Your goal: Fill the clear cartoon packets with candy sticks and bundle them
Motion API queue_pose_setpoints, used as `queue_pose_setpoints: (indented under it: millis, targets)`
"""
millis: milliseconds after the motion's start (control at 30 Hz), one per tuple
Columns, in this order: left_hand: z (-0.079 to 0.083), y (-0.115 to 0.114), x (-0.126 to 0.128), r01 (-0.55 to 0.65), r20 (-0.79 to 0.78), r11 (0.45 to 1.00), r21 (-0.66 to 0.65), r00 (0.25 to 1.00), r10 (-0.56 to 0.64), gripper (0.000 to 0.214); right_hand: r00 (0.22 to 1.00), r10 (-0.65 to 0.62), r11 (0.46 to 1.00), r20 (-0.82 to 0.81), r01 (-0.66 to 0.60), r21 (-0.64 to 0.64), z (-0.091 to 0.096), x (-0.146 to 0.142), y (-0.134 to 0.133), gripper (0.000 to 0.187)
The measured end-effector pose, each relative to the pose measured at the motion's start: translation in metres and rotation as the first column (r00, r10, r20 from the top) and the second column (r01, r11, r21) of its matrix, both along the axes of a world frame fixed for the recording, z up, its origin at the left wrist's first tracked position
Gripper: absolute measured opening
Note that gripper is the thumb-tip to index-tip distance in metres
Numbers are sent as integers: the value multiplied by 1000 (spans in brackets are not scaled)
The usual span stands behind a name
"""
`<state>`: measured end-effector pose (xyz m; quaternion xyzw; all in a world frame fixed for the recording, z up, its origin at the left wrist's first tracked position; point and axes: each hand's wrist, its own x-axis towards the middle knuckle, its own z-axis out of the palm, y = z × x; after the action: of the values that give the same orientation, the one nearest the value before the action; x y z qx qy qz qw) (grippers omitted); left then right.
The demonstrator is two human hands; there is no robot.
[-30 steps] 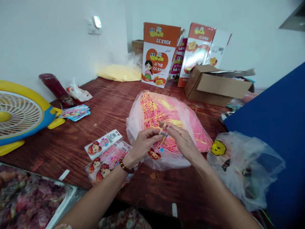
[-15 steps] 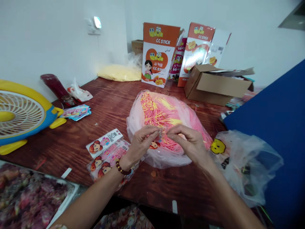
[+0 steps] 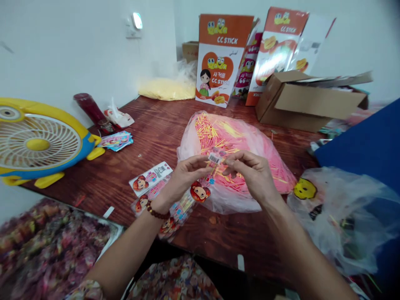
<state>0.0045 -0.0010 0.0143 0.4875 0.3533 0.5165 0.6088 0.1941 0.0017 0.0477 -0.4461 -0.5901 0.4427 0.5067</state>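
My left hand [image 3: 187,177] is closed on a small clear plastic packet [image 3: 200,192] printed with a red-haired cartoon girl and a barcode label. The packet hangs tilted over the front of a big clear bag [image 3: 215,205] heaped with thin pink and yellow sticks [image 3: 208,129]. Beside the packet's barcode end, my right hand [image 3: 251,173] has thumb and fingers pinched together; what is between them, if anything, is hidden. More printed packets [image 3: 151,177] lie on the table left of the bag, partly under my left forearm.
On the left stands a yellow and blue fan [image 3: 40,143], near a stack of printed cards [image 3: 117,141] and a dark red bottle [image 3: 92,109]. Printed cartons [image 3: 220,62] and an opened cardboard box [image 3: 306,102] are behind the bag. A crumpled plastic bag [image 3: 346,216] lies at right.
The packet's barcode end now shows between my hands, and its girl print is in fuller view. My right fingers have shifted slightly away from my left. The view has turned a little left and down.
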Motion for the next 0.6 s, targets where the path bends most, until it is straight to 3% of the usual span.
queue_pose_setpoints:
  millis: [67, 200, 400, 467, 600]
  targets:
    - [3, -2, -13, 56, -47, 998, -34, 997, -58, 26, 999, 32, 999, -38, -32, -12, -1, -13, 1, 12]
    - [1, -13, -48, -3, -154, 996, -89, 988, -11, 20, 990, 102, 986, -98, -114, -120, -17, -45, -5, 14]
    - [-28, -40, -99, -1, -386, 983, -185, 920, -72, 21, 978, 197, 899, -74, -210, -384, -67, -89, -27, 13]
    - [-40, -46, -107, -26, -506, 992, -127, 861, -42, 22, 977, 205, 872, -55, -208, -443, -83, -97, -30, 12]
    - [-58, -48, -117, -117, -751, 969, 216, 614, 242, 31, 979, 196, 852, 58, -140, -504, -108, -101, -31, 11]
